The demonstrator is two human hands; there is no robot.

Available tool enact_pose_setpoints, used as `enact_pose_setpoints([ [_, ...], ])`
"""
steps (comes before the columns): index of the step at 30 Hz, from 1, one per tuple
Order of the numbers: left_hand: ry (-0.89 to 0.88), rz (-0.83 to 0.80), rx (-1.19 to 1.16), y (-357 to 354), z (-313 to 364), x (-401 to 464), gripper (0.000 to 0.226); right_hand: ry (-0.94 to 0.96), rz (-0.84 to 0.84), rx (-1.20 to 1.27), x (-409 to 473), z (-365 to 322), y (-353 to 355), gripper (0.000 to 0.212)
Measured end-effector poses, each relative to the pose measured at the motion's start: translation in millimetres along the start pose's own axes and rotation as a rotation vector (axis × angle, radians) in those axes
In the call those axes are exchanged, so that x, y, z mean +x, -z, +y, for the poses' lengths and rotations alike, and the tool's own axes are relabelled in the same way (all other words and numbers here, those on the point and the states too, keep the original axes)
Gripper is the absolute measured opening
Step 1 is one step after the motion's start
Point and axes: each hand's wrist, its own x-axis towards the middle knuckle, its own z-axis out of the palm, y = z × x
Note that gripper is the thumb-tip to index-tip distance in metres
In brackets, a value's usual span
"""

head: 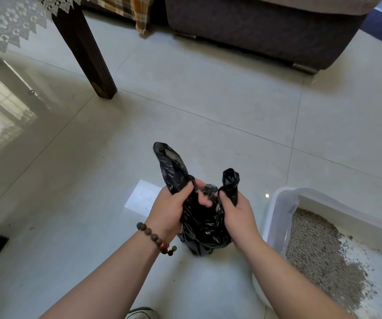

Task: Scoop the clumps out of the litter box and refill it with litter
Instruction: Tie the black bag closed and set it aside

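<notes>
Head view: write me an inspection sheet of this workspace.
Surface: glossy tiled floor, scattered specks.
Job's things: black plastic bag standing on the floor; translucent litter box at right, grey litter covering only part of its base.
Clutter: white paper sheet beyond the bag.
Grippers: left hand and right hand each grip a bag handle.
Cables: nothing seen.
Surroundings: dark table leg, lace tablecloth, sofa, shoe.
</notes>
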Motion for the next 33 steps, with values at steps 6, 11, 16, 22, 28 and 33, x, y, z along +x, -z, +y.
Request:
enact_pose_setpoints([
  [6, 0.056, 0.081, 0.515, 2, -14, 4, 0.008, 0.278, 0.022, -0.180, -18, -12, 1, 0.012],
  [11, 0.031, -0.058, 0.871, 4, -5, -1, 0.025, 0.474, -0.051, -0.561, -17, -27, 15, 0.017],
  [16, 0.131, -0.506, 0.606, 4, 23, -16, 0.042, 0.268, -0.227, -0.245, -25, -52, 22, 0.017],
  [22, 0.025, -0.304, 0.626, 2, 4, -8, 0.011, 0.166, -0.525, -0.015, -28, -63, 29, 0.020],
  [28, 0.086, -0.337, 0.784, 2, 4, -7, 0.039, 0.304, -0.325, -0.171, -18, -60, 35, 0.042],
  [33, 0.061, -0.416, 0.771, 2, 4, -10, 0.043, 0.119, -0.549, -0.301, -3, -54, 24, 0.026],
])
